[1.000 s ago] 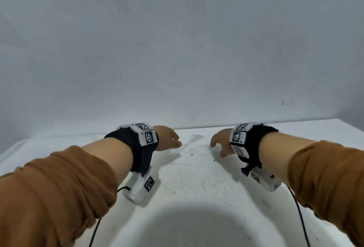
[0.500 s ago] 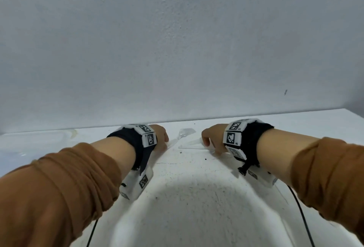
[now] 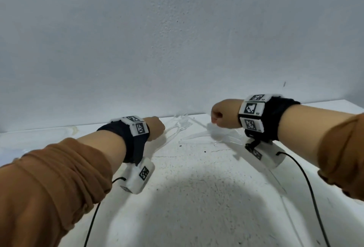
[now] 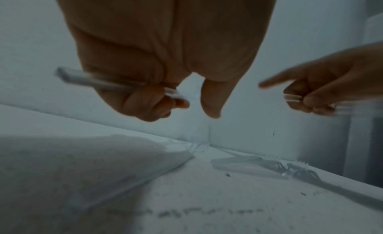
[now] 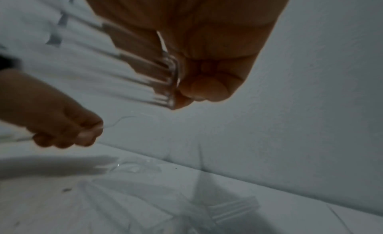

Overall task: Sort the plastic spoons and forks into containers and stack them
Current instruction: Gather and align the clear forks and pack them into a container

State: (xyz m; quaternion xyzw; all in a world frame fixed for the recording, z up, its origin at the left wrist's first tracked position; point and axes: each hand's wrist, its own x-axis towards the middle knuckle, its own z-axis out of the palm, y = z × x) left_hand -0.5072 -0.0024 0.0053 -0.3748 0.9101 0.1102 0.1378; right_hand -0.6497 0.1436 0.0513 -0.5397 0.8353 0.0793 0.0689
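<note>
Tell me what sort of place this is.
Probably a bare recording bench rather than a kitchen: a scuffed white tabletop pushed against a plain grey wall, with clear plastic cutlery lying loose on it. Both wrists carry marker-tagged camera bands with trailing black cables.

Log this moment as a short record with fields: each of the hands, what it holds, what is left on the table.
left hand: fingers curled round a clear utensil, type unclear from blur
right hand: raised above the table, gripping a clear plastic fork
table: white; more clear cutlery lies near the wall
containers: none clearly in view
</note>
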